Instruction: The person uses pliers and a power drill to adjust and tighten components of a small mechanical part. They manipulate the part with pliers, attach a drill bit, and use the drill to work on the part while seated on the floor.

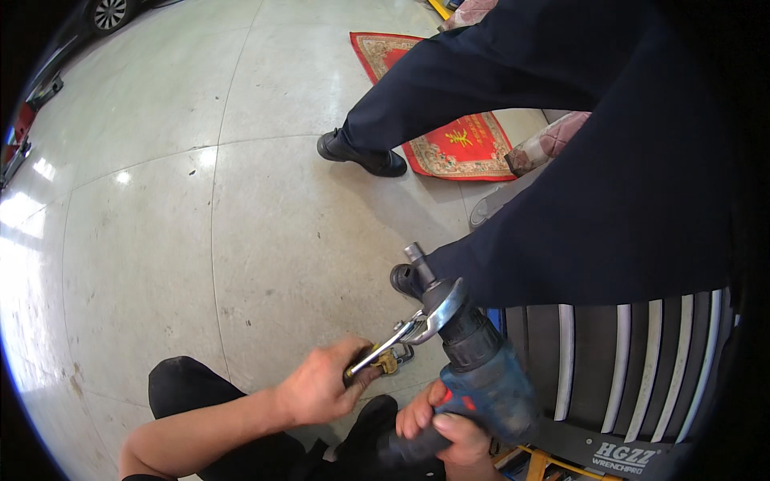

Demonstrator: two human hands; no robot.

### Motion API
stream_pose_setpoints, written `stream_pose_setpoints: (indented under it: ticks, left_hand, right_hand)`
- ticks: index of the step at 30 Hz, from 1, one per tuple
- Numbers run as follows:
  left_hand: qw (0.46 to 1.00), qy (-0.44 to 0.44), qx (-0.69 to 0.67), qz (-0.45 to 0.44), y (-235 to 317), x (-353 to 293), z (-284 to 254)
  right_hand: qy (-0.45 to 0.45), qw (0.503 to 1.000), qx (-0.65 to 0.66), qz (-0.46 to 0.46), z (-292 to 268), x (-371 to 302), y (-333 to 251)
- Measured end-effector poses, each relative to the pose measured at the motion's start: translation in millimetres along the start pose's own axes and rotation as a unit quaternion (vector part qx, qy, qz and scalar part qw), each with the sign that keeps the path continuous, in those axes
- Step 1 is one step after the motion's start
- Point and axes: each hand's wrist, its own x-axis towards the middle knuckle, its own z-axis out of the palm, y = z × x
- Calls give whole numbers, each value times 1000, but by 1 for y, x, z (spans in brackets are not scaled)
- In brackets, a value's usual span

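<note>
My left hand point(318, 387) is closed around the yellow-and-black handle end of a shiny metal tool point(442, 319) that looks like pliers. Its curved silver jaw lies against the chuck of a blue-and-black cordless drill point(491, 377); whether it grips right round cannot be made out. A small yellow part with a metal loop point(392, 361) shows beside the left fingers. My right hand point(449, 429) wraps round the drill's dark grip, below its red switch. The drill points up and slightly left, with a steel socket point(415, 255) on its tip.
Close by on the right stands another person in dark trousers point(545, 216) and black shoes. A black panel with silver strips point(626, 369) lies at the lower right. Farther off are a red patterned mat point(461, 148), the pale tiled floor point(144, 248) and a car wheel point(110, 14).
</note>
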Motion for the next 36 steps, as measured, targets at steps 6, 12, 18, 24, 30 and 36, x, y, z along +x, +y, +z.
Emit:
stream_pose_setpoints:
  ticks: [6,12,18,24,30,36]
  left_hand:
    - [1000,0,-14,-22,-1,2,-6]
    - [999,32,4,16,-17,2,-6]
    - [999,13,-33,-12,-7,-2,-11]
    - [998,56,-21,19,-16,5,-11]
    - [994,96,-27,-35,-10,12,-21]
    - [997,-29,-73,17,-12,13,-30]
  right_hand:
    - [-34,997,54,35,15,8,-12]
    - [-87,981,161,57,15,2,-3]
    - [-14,998,-59,-16,13,11,6]
    - [-43,997,44,45,21,7,2]
    - [-50,990,-130,-18,25,6,3]
    - [26,990,-128,-48,26,21,-9]
